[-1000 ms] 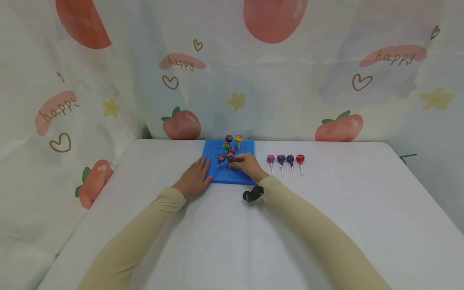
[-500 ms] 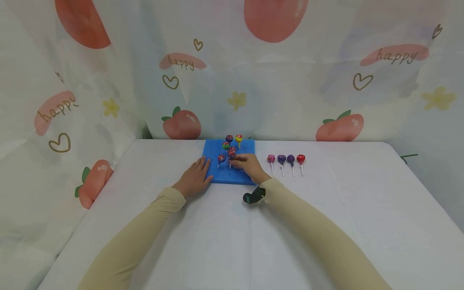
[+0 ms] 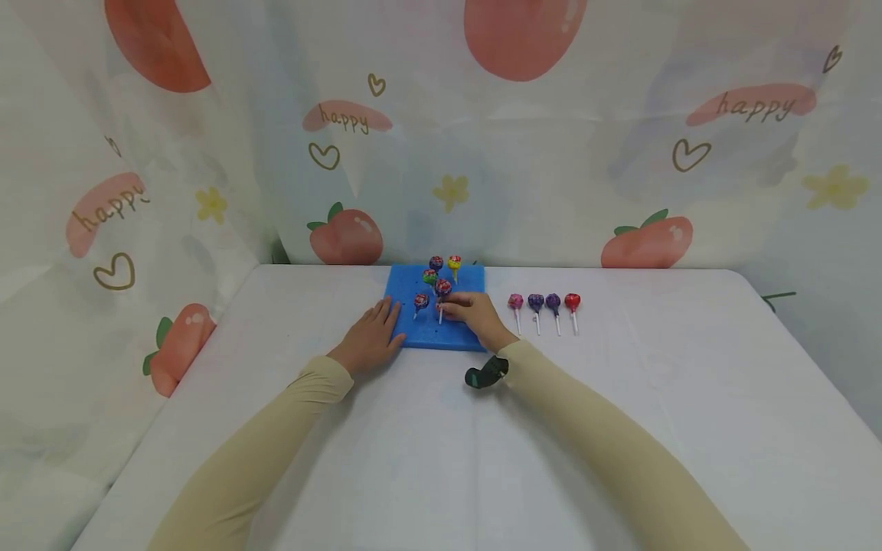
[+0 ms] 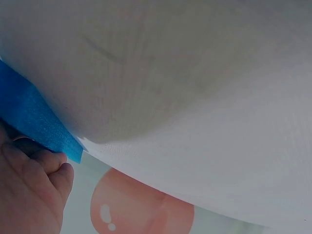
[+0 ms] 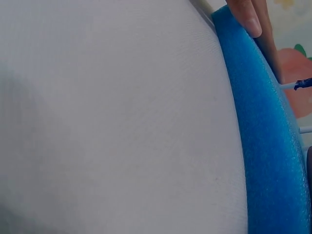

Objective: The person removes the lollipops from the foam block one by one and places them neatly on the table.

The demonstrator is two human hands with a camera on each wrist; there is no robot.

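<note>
Two hands, one blue board and at least nine lollipops show

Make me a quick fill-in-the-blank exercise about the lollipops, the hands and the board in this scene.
1. The right hand holds a lollipop over the ____ foam board.
2. The left hand rests on the ____ side of the foam board.
3. A row of ____ lollipops is on the table, to the right of the foam board.
4. In that row, the rightmost lollipop is ____.

Missing words: blue, left, four, red.
</note>
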